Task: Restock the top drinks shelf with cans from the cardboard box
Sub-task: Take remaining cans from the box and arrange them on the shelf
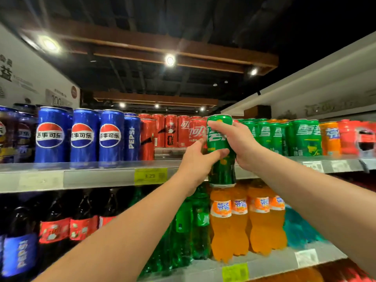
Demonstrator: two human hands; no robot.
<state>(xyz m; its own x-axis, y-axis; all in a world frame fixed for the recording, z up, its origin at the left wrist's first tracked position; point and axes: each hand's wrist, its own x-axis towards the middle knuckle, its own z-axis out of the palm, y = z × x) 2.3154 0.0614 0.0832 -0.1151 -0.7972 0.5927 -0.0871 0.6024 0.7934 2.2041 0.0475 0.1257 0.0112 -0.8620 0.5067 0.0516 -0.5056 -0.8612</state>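
While the top shelf (91,177) fills from the left with upright blue cans (83,135) and then red cans (171,131) set a little further back, the action sits right of centre. The left hand (193,159) wraps the middle of the green can (216,139) from the left, one digit laid across its front. The can is upright and in the air, just in front of the shelf lip where the red row meets the green. Its base hangs below the lip. The right hand (244,143) clamps the upper part, thumb across the label near the top rim. So both hands are closed on the one can.

By my reckoning a full can is weighty for its size, with a stiff but thin wall that dents under a hard squeeze and a smooth, slick skin. The barrel's middle looks the safest hold, with the base kept free for setting down.

Further right stand shelved green cans (305,137), then orange cans (329,137), blurring towards the edge. The slot the can is bound for is hidden behind the hands, its lower half is in shadow, and the cardboard box is out of view.
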